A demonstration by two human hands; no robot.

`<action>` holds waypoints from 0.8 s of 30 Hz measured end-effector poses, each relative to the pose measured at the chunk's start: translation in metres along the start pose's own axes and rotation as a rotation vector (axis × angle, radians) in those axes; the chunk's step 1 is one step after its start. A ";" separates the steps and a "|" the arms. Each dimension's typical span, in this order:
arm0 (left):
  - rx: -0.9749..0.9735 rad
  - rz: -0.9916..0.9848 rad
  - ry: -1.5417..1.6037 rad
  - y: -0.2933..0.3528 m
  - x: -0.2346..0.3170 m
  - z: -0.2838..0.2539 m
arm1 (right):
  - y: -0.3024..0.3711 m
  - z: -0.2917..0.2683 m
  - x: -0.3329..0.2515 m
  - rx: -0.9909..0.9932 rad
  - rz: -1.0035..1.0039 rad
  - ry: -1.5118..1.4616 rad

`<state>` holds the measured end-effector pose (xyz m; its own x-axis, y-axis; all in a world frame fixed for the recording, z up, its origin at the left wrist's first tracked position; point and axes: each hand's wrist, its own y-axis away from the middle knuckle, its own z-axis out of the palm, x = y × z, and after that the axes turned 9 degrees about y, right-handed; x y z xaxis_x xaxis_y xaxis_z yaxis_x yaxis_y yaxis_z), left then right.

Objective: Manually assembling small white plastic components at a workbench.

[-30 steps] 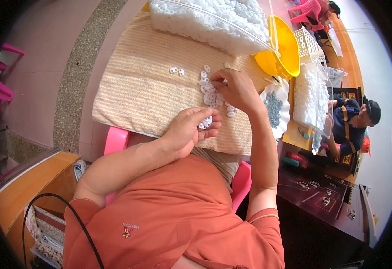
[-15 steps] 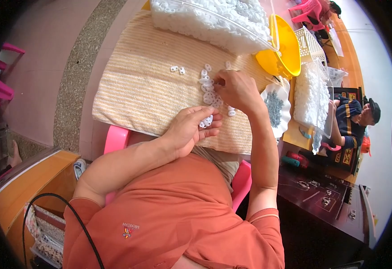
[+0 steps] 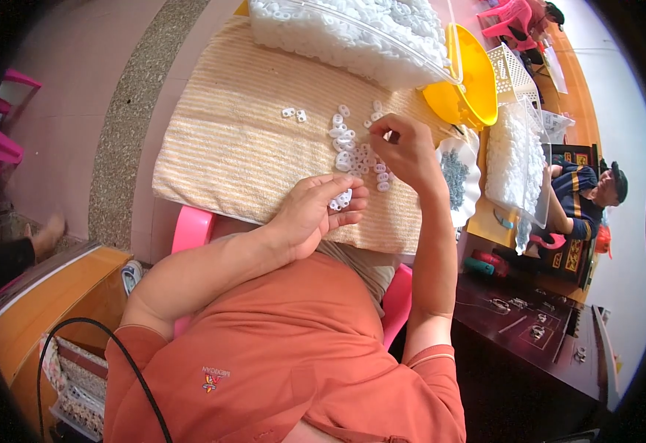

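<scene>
My left hand (image 3: 302,207) is curled, palm up, near the front of a striped towel (image 3: 227,140). Several small white plastic pieces with two holes (image 3: 342,199) lie cupped in its fingers. Just beyond it, a loose pile of the same pieces (image 3: 346,160) spreads over the towel. My right hand (image 3: 409,150) hovers at the right side of this pile, thumb and fingertips pinched together. Whatever may be between those fingertips is hidden. Two more white pieces (image 3: 294,114) sit apart from the pile on the left.
A clear bin (image 3: 337,33) full of white pieces stands at the back, beside a yellow basin (image 3: 478,81). To the right are a white dish (image 3: 472,173) of small grey parts and another filled clear bin (image 3: 515,159). A person (image 3: 585,188) sits at far right.
My right hand has shifted right, off the middle of the pile, uncovering more white pieces. My left hand stays nearly still. At the far left, someone's bare foot and dark-clothed leg have moved into view.
</scene>
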<state>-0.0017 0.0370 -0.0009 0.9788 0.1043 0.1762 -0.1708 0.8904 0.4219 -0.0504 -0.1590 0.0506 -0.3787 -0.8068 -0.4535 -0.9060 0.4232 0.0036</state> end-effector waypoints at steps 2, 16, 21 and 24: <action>0.024 -0.002 0.012 0.000 0.000 0.002 | 0.014 -0.011 -0.013 -0.035 0.014 -0.066; 0.038 0.017 0.066 0.001 -0.001 0.001 | 0.027 -0.002 -0.020 -0.071 -0.062 0.123; 0.032 0.019 0.052 0.000 -0.001 0.001 | 0.017 0.002 -0.016 -0.158 -0.095 0.311; 0.025 0.017 0.041 0.001 0.000 0.001 | 0.010 0.004 -0.017 -0.198 -0.080 0.343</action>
<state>-0.0018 0.0374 0.0006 0.9795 0.1375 0.1473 -0.1895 0.8772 0.4412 -0.0522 -0.1395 0.0542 -0.3163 -0.9388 -0.1361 -0.9414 0.2930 0.1669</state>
